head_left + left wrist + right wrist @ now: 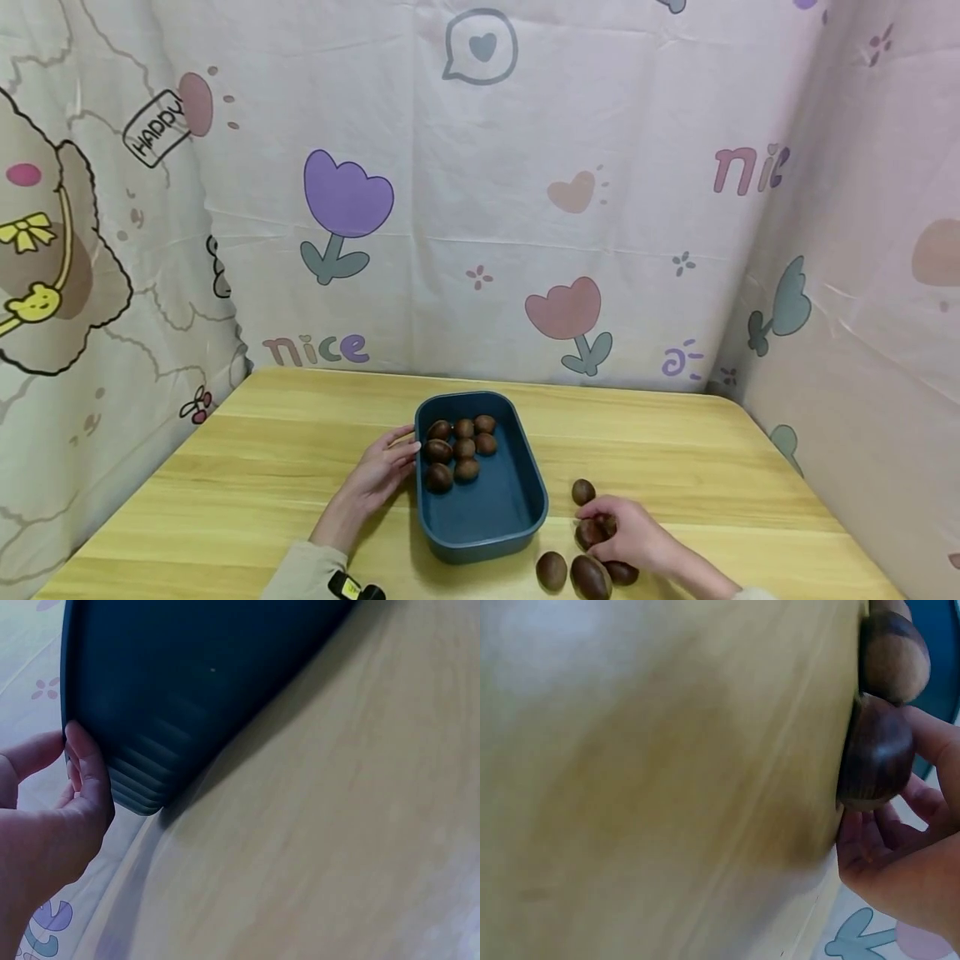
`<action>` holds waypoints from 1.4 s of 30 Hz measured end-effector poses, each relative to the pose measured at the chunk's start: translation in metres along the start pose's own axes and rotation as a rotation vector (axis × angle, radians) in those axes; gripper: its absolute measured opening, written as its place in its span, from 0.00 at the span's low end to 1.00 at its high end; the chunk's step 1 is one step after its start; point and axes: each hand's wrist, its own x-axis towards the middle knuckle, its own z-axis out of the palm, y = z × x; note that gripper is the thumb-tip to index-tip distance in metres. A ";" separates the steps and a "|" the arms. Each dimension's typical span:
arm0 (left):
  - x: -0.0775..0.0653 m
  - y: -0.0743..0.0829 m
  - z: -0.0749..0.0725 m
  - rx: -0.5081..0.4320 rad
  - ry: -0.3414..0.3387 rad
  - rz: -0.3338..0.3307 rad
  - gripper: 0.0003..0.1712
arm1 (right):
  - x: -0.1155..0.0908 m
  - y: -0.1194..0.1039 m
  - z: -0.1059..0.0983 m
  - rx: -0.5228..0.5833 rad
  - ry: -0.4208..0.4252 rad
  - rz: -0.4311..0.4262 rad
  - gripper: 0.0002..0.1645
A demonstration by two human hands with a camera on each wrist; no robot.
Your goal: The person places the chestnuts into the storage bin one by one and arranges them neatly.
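Note:
A dark blue rectangular container (487, 508) stands on the table with several brown chestnuts (466, 469) grouped toward its left side and far end. My left hand (382, 471) holds its left wall near the rim; the left wrist view shows thumb and bent fingers (91, 769) at that edge. Right of the container, my right hand (630, 533) reaches down over loose chestnuts, fingers and thumb around a chestnut (588, 534). In the right wrist view, a dark glossy chestnut (877, 754) lies against the fingers, touching a paler-based one (896, 660). Part of the group is hidden under the hand.
Loose chestnuts lie around the right hand: one (583, 492) farther back, another (551, 572) by the container's near right corner, and a large one (591, 577) at the front. Printed cloth (480, 208) hangs behind and beside the wooden table (315, 417).

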 end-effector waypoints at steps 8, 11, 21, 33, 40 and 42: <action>-0.002 0.002 0.001 -0.004 -0.005 0.003 0.28 | 0.004 -0.001 -0.001 0.009 0.010 0.057 0.21; -0.002 0.002 0.001 -0.010 -0.001 0.002 0.28 | 0.005 -0.003 -0.005 0.051 0.008 0.073 0.19; -0.002 0.001 -0.001 -0.030 -0.008 -0.004 0.29 | 0.013 -0.009 -0.013 0.103 0.096 0.070 0.22; -0.001 0.000 0.000 -0.022 -0.013 0.002 0.28 | 0.034 -0.020 -0.021 0.049 0.194 0.093 0.22; -0.001 -0.001 -0.001 -0.013 -0.001 0.001 0.29 | 0.048 -0.033 -0.026 0.005 0.179 0.044 0.20; -0.001 0.000 0.000 -0.015 0.004 -0.002 0.29 | 0.052 -0.037 -0.027 -0.002 0.173 0.023 0.20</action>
